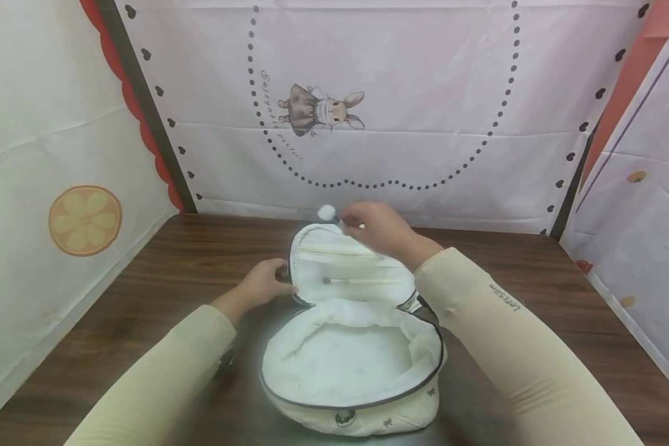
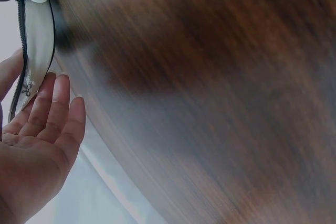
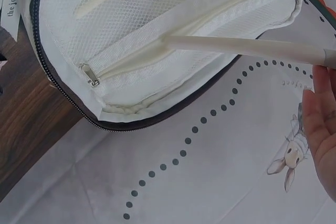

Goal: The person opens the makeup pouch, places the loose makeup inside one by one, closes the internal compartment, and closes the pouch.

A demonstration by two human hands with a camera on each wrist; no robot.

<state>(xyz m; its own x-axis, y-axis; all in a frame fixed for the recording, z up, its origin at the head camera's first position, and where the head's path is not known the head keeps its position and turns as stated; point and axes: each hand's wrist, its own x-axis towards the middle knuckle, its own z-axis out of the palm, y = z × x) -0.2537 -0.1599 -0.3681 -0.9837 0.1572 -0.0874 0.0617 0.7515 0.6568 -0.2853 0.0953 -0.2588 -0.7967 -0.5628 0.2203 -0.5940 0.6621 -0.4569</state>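
Note:
A cream cosmetic bag [image 1: 352, 423] stands open on the table, its mesh-lined lid [image 1: 312, 266] raised at the back. My left hand [image 1: 262, 282] holds the lid's left edge; in the left wrist view, the thumb lies on one side and the fingers on the other. Above the lid, my right hand [image 1: 379, 226] pinches a makeup brush [image 1: 327, 213] with a fluffy white head. In the right wrist view, the tip of its pale handle [image 3: 236, 45] is at the opening of the lid's zippered mesh pocket [image 3: 147, 40]. A second brush [image 1: 368, 281] lies behind the mesh.
The bag's main compartment [image 1: 357, 356] gapes toward me, with a pale interior. A metal zipper pull [image 3: 90, 75] sits at one end of the pocket. Dark wood table [image 1: 145, 279] surrounds the bag, and a printed cloth backdrop [image 1: 424, 93] hangs behind it.

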